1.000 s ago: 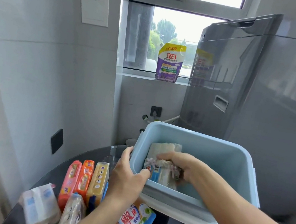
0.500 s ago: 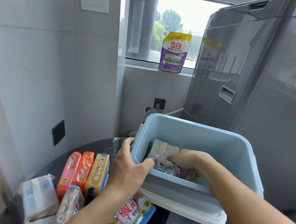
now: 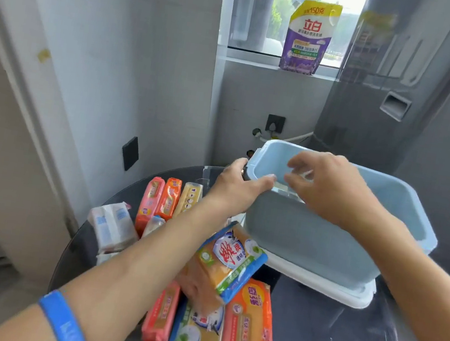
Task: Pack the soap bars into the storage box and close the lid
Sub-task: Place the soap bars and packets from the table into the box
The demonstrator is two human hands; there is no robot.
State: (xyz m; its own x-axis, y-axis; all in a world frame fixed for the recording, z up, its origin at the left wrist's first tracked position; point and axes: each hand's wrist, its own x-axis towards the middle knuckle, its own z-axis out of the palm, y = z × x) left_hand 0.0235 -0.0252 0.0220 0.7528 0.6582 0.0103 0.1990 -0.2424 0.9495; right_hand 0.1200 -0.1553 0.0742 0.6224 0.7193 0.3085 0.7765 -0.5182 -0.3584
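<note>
While the left hand is gripping the storage box rim, the right hand is hovering above, fingers loosely spread, seemingly empty. Next calls for picking another of the soap bars off the counter.

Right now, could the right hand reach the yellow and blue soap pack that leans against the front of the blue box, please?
Probably yes: the right hand hovers empty over the blue box rim, and the soap pack lies uncovered just below, beside the left forearm.

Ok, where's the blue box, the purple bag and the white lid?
Blue box (image 3: 310, 237): head view, on its front wall.
Purple bag (image 3: 307, 40): head view, middle of its printed front.
White lid (image 3: 326, 288): head view, on its edge under the box.
</note>
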